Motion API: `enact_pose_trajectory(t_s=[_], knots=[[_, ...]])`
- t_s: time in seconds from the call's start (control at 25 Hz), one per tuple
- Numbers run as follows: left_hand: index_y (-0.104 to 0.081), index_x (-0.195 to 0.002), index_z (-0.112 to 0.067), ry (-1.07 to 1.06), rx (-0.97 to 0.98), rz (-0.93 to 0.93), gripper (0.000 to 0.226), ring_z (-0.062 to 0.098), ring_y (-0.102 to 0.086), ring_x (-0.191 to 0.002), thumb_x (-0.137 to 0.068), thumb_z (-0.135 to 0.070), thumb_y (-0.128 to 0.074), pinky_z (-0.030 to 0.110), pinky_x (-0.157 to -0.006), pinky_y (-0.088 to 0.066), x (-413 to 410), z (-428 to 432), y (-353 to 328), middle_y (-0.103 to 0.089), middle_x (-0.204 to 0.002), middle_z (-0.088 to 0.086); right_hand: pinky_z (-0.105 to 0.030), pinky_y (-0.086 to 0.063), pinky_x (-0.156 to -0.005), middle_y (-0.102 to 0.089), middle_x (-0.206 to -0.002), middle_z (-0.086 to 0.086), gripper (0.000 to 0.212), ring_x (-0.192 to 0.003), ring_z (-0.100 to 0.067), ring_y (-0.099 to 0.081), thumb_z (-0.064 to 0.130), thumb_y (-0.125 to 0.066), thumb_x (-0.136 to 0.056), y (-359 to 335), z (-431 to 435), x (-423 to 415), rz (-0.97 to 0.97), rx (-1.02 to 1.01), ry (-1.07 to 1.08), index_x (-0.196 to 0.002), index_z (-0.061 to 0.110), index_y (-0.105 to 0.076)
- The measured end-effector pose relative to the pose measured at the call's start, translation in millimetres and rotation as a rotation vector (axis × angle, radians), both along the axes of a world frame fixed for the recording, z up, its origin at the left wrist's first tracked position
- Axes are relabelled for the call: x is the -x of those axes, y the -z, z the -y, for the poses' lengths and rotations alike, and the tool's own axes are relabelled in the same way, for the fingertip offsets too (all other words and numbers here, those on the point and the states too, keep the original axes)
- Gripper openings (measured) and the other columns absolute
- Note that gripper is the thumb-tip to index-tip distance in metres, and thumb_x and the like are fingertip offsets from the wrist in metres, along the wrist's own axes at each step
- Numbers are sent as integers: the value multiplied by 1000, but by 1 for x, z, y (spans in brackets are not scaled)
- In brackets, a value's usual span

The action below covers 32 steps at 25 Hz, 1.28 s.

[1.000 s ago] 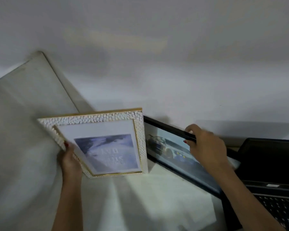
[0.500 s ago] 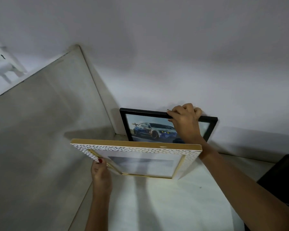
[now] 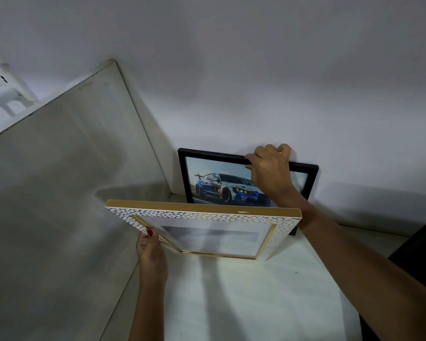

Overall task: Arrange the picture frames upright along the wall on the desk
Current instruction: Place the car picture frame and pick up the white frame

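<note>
A black frame point(image 3: 214, 178) with a racing-car picture stands upright against the back wall in the desk's left corner. My right hand point(image 3: 271, 171) grips its top edge. In front of it, above the desk, a white pebble-patterned frame with gold trim point(image 3: 207, 215) is held tilted face down toward me. My left hand point(image 3: 150, 254) holds it at its lower left edge, thumb on the front. The white frame hides the black frame's lower part.
A pale side panel point(image 3: 71, 193) closes the desk on the left, meeting the white wall point(image 3: 256, 82) at the corner. The white desk top point(image 3: 244, 291) stretches toward me. A dark laptop point(image 3: 418, 254) sits at the right edge.
The black frame went from lying tilted near the laptop to standing upright against the wall in the corner. The white frame tipped forward and moved right, in front of it.
</note>
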<state>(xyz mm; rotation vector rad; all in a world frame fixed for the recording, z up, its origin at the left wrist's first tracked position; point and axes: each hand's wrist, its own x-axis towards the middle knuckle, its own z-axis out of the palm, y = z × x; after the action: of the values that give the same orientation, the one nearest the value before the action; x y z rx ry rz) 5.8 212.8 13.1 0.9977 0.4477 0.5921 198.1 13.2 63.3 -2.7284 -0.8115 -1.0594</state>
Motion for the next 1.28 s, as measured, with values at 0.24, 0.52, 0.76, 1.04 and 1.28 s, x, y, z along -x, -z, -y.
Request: enact_pose_trajectory(t_s=[0.24, 0.52, 0.76, 1.04, 1.28], knots=[[-72, -76, -28, 0, -12, -28, 74, -9, -65, -67, -15, -70, -77, 4, -62, -50, 1, 0, 1, -72, -65, -25, -34, -20, -71, -63, -65, 0, 16, -68, -25, -58, 13, -79, -58, 10, 2, -2, 72, -16, 54, -71, 16, -70], [-60, -86, -24, -23, -63, -66, 78, -8, -65, -68, -26, -72, -74, 4, -63, -50, 3, 4, -3, -71, -70, -20, -37, -23, -82, -62, -103, -8, 39, -97, -19, -46, 19, -67, -74, 8, 31, 30, -103, -276, 10, -110, 22, -51], [-72, -81, -22, -57, 236, -20, 34, 2, -69, -68, -92, -20, -39, 14, -60, -56, 31, 32, -10, -75, -70, -14, -10, -43, -71, -58, -104, 14, 53, -87, 2, -56, 4, -62, -76, 52, 110, 194, -692, -970, -34, -100, 48, -49], [-66, -91, -22, -29, 555, -171, 33, 20, -60, -95, -70, -48, -62, 36, -88, -47, 88, 88, -35, -76, -65, -5, -26, -58, -62, -57, -111, 6, 119, -98, -19, -60, 36, -92, -9, 56, 143, 293, -1216, -1746, 17, -119, 34, -45], [-65, -92, -19, 140, 828, -338, 38, 31, -59, -100, -73, -52, -60, 50, -100, -41, 125, 195, -47, -69, -102, 10, -46, -57, -77, -72, -106, -9, 82, -93, -28, -68, 38, -92, -28, 6, 213, 315, -1128, -1803, -119, -104, 20, -66]])
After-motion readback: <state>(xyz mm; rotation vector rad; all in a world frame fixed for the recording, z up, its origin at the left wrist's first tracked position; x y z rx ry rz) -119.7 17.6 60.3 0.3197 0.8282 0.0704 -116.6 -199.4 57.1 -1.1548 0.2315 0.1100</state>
